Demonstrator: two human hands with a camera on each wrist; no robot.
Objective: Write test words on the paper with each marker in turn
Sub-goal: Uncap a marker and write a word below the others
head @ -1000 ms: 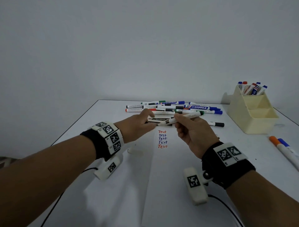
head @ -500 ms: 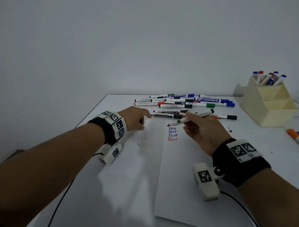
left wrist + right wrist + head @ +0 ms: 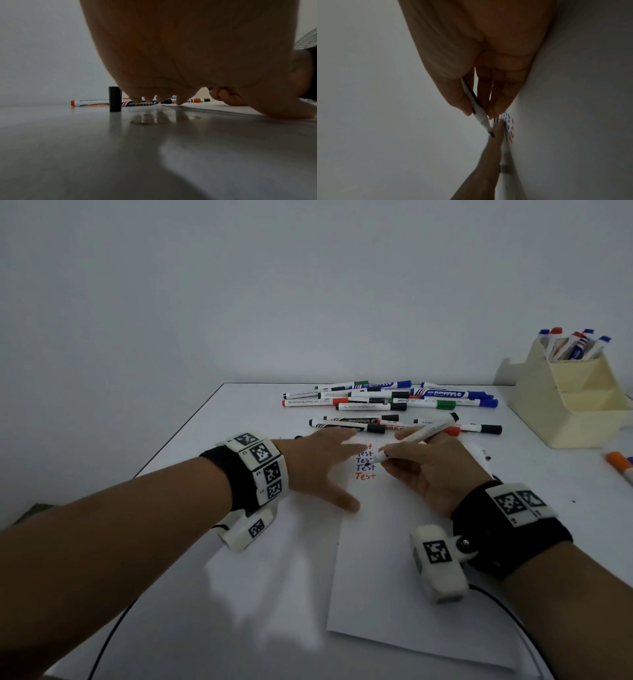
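A white sheet of paper point(image 3: 404, 577) lies on the table with several lines of "Test" point(image 3: 365, 476) in blue and red near its top. My right hand point(image 3: 421, 470) holds an uncapped white marker point(image 3: 416, 438) with a black tip, the tip low over the written lines. The right wrist view shows the marker point(image 3: 479, 113) pinched between thumb and fingers. My left hand point(image 3: 329, 460) lies flat with spread fingers on the paper's left edge. A black cap point(image 3: 115, 99) stands upright on the table left of that hand.
A pile of capped markers point(image 3: 387, 400) lies at the back of the table. A cream holder point(image 3: 568, 405) with more markers stands at the back right. An orange-capped marker point(image 3: 618, 462) lies at the right edge. Cables trail from both wrist cameras.
My left hand has let go of the cap and spread flat on the paper's edge. The right hand has lowered the marker tip toward the written lines.
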